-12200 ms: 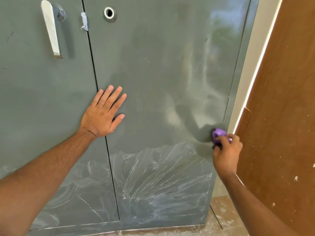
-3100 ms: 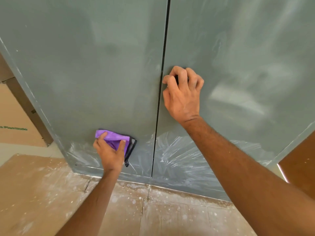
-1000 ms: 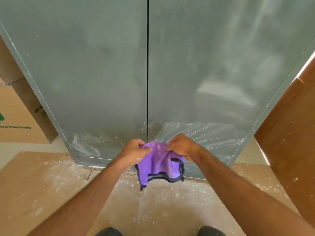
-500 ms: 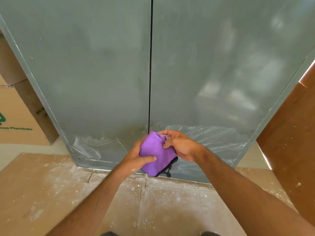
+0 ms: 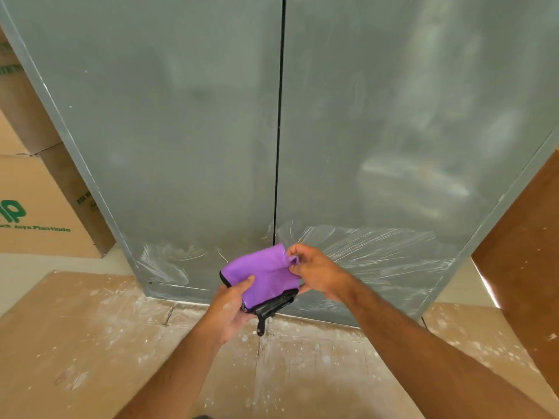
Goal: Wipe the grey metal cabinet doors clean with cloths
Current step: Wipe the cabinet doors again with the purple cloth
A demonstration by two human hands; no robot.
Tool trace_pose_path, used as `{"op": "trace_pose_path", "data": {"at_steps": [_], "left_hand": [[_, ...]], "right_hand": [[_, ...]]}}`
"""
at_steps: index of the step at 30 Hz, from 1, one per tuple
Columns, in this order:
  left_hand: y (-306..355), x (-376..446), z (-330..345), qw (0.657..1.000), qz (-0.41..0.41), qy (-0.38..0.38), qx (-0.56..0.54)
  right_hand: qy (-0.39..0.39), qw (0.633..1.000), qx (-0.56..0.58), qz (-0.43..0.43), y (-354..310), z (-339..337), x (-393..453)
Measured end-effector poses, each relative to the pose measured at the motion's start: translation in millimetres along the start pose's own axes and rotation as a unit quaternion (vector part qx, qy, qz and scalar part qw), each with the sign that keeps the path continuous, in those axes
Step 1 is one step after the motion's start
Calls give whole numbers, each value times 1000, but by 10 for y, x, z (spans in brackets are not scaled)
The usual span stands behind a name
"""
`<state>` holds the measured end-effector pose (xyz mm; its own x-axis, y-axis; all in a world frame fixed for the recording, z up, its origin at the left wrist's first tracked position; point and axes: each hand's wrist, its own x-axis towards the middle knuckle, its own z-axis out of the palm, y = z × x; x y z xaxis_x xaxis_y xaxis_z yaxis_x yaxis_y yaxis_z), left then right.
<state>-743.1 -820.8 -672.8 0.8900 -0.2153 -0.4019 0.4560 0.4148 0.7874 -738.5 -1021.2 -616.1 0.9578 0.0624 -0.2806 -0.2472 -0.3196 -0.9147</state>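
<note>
A folded purple cloth (image 5: 266, 275) with a black hem hangs between both hands, low in front of the cabinet. My left hand (image 5: 233, 306) grips its lower left part, thumb on top. My right hand (image 5: 317, 275) pinches its upper right corner. Behind them stand the left grey cabinet door (image 5: 169, 122) and the right grey cabinet door (image 5: 408, 116), split by a dark vertical gap. Clear plastic film (image 5: 372, 252) clings to the bottom strip of both doors. Faint smears show on the right door.
Cardboard boxes (image 5: 33, 207) with green print are stacked at the left of the cabinet. A brown wooden panel (image 5: 526, 243) stands at the right. Dusty cardboard sheets (image 5: 90, 343) speckled white cover the floor below.
The cloth has gone from spread open between my hands to folded into a smaller pad. My left hand now holds it from below while my right hand pinches its top corner.
</note>
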Motion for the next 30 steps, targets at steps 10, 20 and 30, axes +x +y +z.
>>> {"op": "trace_pose_path", "data": {"at_steps": [10,20,30], "left_hand": [[298,647,491,950,202,240,6],[60,1156,1712,896,185,403,31],[-216,1047,1547,798,360,251,413]], "right_hand": [[403,817,-202,-360,-969,-585,112],[439,588,-512,-447,-1099,-1145,296],[433,569,-516,-472,-1083,-1194,325]]}}
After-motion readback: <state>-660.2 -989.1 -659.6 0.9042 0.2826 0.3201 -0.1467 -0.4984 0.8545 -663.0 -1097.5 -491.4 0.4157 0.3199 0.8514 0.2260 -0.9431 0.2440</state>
